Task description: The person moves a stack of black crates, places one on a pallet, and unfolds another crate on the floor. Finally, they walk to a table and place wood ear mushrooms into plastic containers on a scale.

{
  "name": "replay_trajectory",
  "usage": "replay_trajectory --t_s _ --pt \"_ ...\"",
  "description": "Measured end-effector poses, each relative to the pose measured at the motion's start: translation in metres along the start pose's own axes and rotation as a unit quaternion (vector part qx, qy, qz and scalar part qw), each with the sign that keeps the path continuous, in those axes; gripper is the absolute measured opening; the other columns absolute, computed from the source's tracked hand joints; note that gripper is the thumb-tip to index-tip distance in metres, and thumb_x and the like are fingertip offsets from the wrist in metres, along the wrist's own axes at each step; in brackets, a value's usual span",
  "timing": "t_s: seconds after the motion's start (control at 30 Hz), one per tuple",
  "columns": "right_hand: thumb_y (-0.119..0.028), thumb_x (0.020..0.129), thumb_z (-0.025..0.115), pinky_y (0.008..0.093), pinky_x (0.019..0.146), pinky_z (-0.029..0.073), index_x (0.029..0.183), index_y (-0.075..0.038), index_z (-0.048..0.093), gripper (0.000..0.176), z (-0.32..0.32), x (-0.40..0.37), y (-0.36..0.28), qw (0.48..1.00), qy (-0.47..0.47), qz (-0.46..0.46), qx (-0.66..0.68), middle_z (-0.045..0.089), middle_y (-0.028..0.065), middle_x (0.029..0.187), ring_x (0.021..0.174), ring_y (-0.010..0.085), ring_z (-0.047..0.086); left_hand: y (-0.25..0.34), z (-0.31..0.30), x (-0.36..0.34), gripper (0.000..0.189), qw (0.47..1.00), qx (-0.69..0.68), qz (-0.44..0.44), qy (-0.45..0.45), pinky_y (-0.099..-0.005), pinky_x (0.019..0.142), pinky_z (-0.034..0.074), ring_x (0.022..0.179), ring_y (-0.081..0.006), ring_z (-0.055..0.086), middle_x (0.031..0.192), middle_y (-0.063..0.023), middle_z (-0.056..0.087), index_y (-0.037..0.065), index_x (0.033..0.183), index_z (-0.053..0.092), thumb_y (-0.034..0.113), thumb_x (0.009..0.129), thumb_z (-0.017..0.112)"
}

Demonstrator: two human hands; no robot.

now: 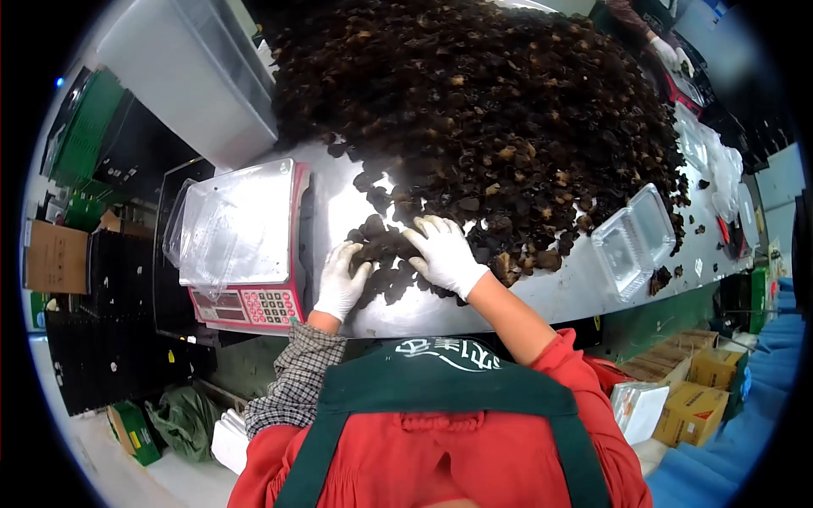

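My left hand [340,284], in a white glove, rests on the metal table at the left side of a small cluster of dark wood ear mushrooms [385,245]. Its thumb stands apart from the fingers. From the right, my right hand [449,258], also gloved, lies over the same cluster with fingers stretched out and touching the pieces. Neither hand visibly grips anything. Behind them spreads a large heap of wood ear mushrooms [474,102]. A red-edged digital scale [246,245] stands left of my left hand, with a clear plastic container [207,229] on it.
An open clear clamshell box [622,254] lies at the table's right side. A tall translucent plastic bin [186,76] stands at the back left. Another person's gloved hands [671,56] are at a second scale [688,95] at the far right. Cardboard boxes [693,413] sit below.
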State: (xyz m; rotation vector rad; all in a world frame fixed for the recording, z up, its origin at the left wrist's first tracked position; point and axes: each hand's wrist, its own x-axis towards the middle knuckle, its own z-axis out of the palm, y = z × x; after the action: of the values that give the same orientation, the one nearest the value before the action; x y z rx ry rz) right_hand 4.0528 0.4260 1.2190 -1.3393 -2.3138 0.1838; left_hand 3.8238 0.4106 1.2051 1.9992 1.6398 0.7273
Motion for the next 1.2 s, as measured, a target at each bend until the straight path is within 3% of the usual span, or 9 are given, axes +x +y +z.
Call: replay_trajectory --t_s 0.2,0.6,0.7,0.8,0.87,0.9,1.0,1.13,1.2 --pt "-0.012 0.077 0.058 0.0384 0.069 0.043 0.086 -0.012 0.059 0.009 -0.019 -0.011 0.065 0.996 0.058 0.067 -0.008 0.056 0.0069 0.077 0.077 0.0264 0.054 -0.031 -0.009 -0.030 0.010 0.989 -0.069 -0.088 0.098 -0.0358 0.079 0.048 0.087 -0.0309 0.061 0.092 -0.0149 0.063 0.003 0.091 0.062 0.007 0.081 0.060" --pt "-0.008 0.076 0.063 0.0367 0.072 0.047 0.087 -0.007 0.063 0.011 -0.050 -0.003 0.021 0.982 0.147 0.076 0.091 0.058 0.0086 0.084 0.081 0.0276 0.056 0.004 -0.033 -0.015 0.016 0.839 -0.499 -0.210 0.053 -0.0236 0.064 0.050 0.067 -0.0105 0.059 0.080 -0.0052 0.064 0.000 0.093 0.060 0.015 0.092 0.056" --pt "-0.011 0.080 0.066 0.0306 0.071 0.049 0.099 -0.006 0.063 0.019 -0.045 0.004 -0.017 0.945 0.032 0.136 0.295 0.059 0.0093 0.091 0.081 0.0197 0.059 0.011 -0.032 -0.018 0.015 0.828 -0.525 -0.195 0.023 -0.0232 0.063 0.049 0.066 -0.0098 0.059 0.080 -0.0047 0.064 0.001 0.093 0.060 0.015 0.091 0.057" --pt "-0.015 0.084 0.064 0.0262 0.072 0.049 0.112 -0.006 0.059 0.030 -0.044 0.008 -0.057 0.779 -0.097 0.262 0.561 0.061 0.0102 0.101 0.083 0.0131 0.059 0.039 -0.024 -0.025 0.013 0.803 -0.568 -0.180 -0.010 -0.0233 0.063 0.049 0.067 -0.0097 0.058 0.080 -0.0042 0.064 0.001 0.097 0.061 0.012 0.091 0.057" --pt "-0.013 0.085 0.062 0.0263 0.075 0.049 0.110 -0.005 0.059 0.027 -0.028 -0.002 -0.059 0.871 -0.054 0.128 0.472 0.063 0.0111 0.103 0.086 0.0154 0.061 0.056 -0.011 -0.034 0.013 0.806 -0.548 -0.213 -0.075 -0.0239 0.068 0.049 0.073 -0.0109 0.060 0.083 -0.0044 0.064 0.001 0.101 0.060 0.007 0.090 0.055" --pt "-0.011 0.087 0.058 0.0271 0.078 0.049 0.107 -0.004 0.061 0.022 -0.037 -0.007 -0.058 0.859 -0.119 0.213 0.450 0.065 0.0113 0.100 0.090 0.0172 0.062 0.066 0.001 -0.039 0.017 0.773 -0.597 -0.204 -0.064 -0.0248 0.074 0.050 0.081 -0.0117 0.060 0.087 -0.0044 0.064 0.001 0.106 0.058 0.004 0.089 0.056" --pt "-0.009 0.088 0.054 0.0267 0.075 0.049 0.098 -0.003 0.064 0.016 -0.056 -0.039 -0.032 0.855 -0.070 0.309 0.411 0.065 0.0098 0.095 0.083 0.0149 0.061 0.061 -0.004 -0.039 0.021 0.811 -0.536 -0.192 -0.134 -0.0249 0.079 0.049 0.086 -0.0103 0.060 0.094 -0.0044 0.063 0.000 0.109 0.058 0.004 0.088 0.056" --pt "-0.011 0.088 0.055 0.0247 0.067 0.048 0.099 -0.002 0.063 0.017 -0.140 -0.101 0.001 0.793 -0.047 0.487 0.363 0.064 0.0078 0.090 0.074 0.0120 0.058 0.024 -0.021 -0.015 0.015 0.896 -0.394 -0.197 0.056 -0.0261 0.074 0.048 0.084 -0.0148 0.061 0.090 -0.0068 0.065 -0.001 0.099 0.063 0.005 0.086 0.058" --pt "-0.015 0.084 0.061 0.0285 0.067 0.049 0.100 -0.001 0.062 0.022 -0.172 -0.142 0.017 0.825 -0.093 0.496 0.255 0.064 0.0102 0.091 0.074 0.0179 0.060 0.000 -0.021 0.004 0.016 0.992 -0.085 -0.044 0.086 -0.0351 0.076 0.047 0.083 -0.0245 0.059 0.089 -0.0085 0.064 0.004 0.090 0.067 0.017 0.081 0.065"
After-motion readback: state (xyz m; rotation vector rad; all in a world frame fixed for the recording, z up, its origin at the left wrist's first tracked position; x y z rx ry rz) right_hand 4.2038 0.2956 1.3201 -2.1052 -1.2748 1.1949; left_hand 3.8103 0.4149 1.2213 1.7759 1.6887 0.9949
